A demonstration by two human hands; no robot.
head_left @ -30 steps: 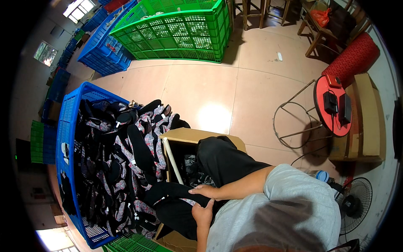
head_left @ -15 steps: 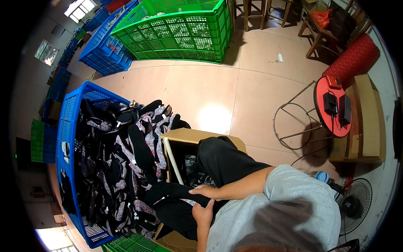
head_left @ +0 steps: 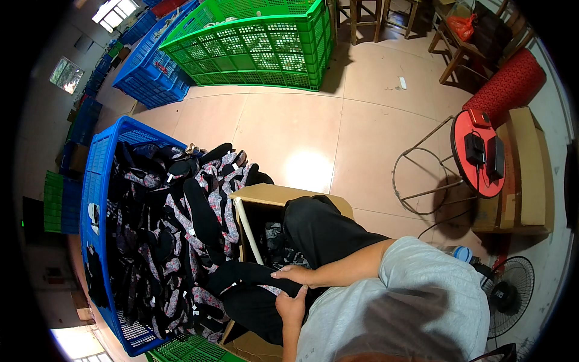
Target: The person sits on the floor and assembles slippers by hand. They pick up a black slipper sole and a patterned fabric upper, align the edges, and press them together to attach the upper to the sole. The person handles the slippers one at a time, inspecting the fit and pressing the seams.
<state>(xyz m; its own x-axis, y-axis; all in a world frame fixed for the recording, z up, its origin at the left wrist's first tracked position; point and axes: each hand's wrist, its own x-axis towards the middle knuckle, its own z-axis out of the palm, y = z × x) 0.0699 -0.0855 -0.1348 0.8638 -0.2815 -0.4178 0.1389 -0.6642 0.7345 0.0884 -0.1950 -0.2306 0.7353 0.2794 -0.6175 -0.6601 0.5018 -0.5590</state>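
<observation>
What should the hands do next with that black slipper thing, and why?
Probably lower it into the cardboard box. Both the right hand and the left hand grip a black padded piece right beside the open box, away from the heap in the blue crate.

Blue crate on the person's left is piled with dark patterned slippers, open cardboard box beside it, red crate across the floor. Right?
Not quite: the head view shows the crate across the floor is green, not red. The blue crate of slippers and the cardboard box are as you say.
</observation>
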